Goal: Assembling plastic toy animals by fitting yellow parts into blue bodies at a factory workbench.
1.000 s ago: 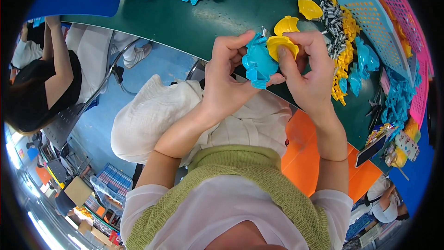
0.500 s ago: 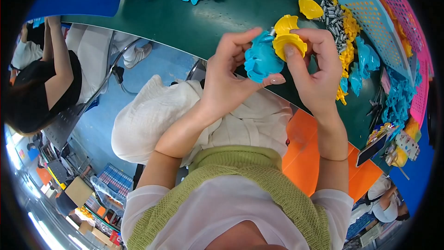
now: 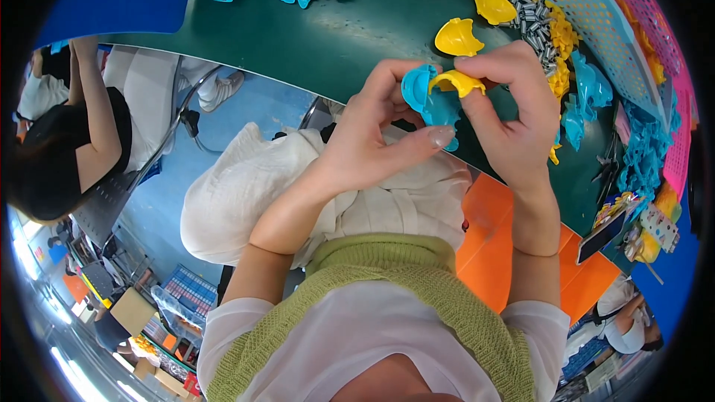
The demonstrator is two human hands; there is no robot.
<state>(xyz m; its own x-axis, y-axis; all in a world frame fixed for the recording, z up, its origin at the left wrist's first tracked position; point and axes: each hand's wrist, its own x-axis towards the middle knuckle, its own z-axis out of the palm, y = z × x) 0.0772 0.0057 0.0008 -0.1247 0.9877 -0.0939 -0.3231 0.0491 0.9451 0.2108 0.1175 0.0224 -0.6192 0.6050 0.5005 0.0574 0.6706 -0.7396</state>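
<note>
Blue shell [image 3: 441,110] sits pinched between thumb and fingers of the left hand [image 3: 369,134], above the tabletop [image 3: 387,30] just inside its near edge, while the right hand [image 3: 518,115] pinches a yellow cap [image 3: 463,83]. That cap has just tipped edge-on at the shell's rim, so I judge the two are being brought together, though I cannot tell whether they join. I count one shell and one cap held, two loose caps [image 3: 458,39] farther from that edge, and pins [image 3: 532,22] too heaped to number.

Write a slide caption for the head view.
Left hand holds a blue plastic part, right hand a yellow one, at a green table.
</note>
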